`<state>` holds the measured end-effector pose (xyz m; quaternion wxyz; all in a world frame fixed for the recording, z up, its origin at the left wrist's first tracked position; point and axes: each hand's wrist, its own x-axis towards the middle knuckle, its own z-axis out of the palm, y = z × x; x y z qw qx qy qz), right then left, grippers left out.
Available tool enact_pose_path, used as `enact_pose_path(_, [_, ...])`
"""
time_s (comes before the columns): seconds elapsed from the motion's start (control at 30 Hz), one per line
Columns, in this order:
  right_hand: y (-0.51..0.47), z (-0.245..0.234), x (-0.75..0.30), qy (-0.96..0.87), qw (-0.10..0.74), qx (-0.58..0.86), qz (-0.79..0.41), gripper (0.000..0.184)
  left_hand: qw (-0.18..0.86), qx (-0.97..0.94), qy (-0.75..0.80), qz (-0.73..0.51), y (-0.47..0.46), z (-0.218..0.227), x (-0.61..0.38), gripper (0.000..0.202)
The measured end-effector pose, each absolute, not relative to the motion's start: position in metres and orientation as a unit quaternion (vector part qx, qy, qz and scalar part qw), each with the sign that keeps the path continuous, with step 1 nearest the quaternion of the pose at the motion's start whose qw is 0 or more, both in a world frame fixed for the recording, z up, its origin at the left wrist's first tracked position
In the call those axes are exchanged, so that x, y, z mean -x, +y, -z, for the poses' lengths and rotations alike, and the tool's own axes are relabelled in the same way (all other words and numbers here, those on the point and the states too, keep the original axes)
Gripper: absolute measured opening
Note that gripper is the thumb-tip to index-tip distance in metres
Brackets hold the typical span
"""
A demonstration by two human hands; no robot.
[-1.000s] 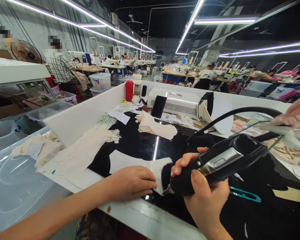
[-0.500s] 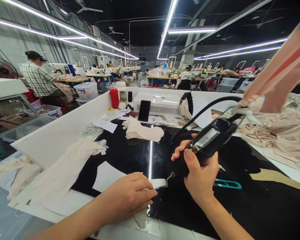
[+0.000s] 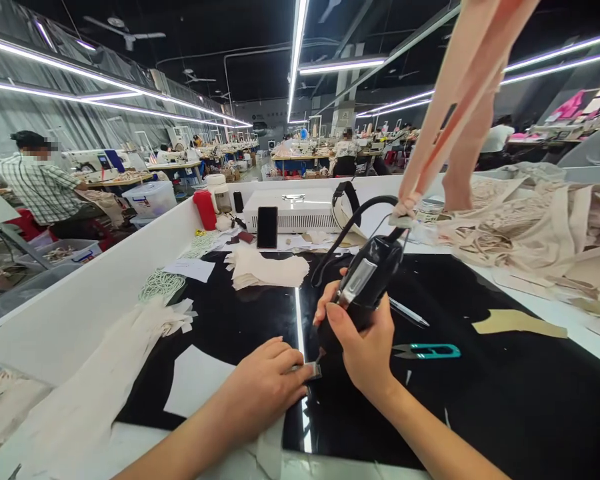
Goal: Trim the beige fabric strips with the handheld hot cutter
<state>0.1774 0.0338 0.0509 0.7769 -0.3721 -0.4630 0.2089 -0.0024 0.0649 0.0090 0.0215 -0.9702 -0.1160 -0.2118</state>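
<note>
My right hand [image 3: 367,343] is wrapped round a black handheld power tool [image 3: 375,270] with a silver panel, held tilted with its thin metal tip [image 3: 321,357] down near the black table surface. A peach fabric strap [image 3: 460,100] runs up from the tool's back end, and a black cable curves off it. My left hand [image 3: 265,380] lies palm down, fingers close together, with its fingertips closed on a small pale strip [image 3: 315,370] right at the tool's tip. Most of that strip is hidden under the fingers. A white paper piece [image 3: 197,380] lies left of this hand.
Teal thread snips [image 3: 435,351], a pen [image 3: 409,311] and a tan pattern piece [image 3: 520,323] lie to the right. Stacked cream pieces [image 3: 270,269] and a phone [image 3: 267,227] are ahead. Cream fabric [image 3: 95,373] covers the left; more fabric [image 3: 540,240] heaps at right.
The view has turned right. The white strip that stuck out past my left fingers is now mostly covered, and those fingertips are closer to the tool's tip. The tool stands more upright.
</note>
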Motion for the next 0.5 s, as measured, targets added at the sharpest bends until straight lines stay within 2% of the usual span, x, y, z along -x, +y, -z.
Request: enact_pose_path(0.5, [0.0347,-0.0488,-0.1784,-0.463,0.774,0.381,-0.205,0.025,0.006,0.971,-0.143,0.191,0.0624,-0.0098,0.0091,0.026])
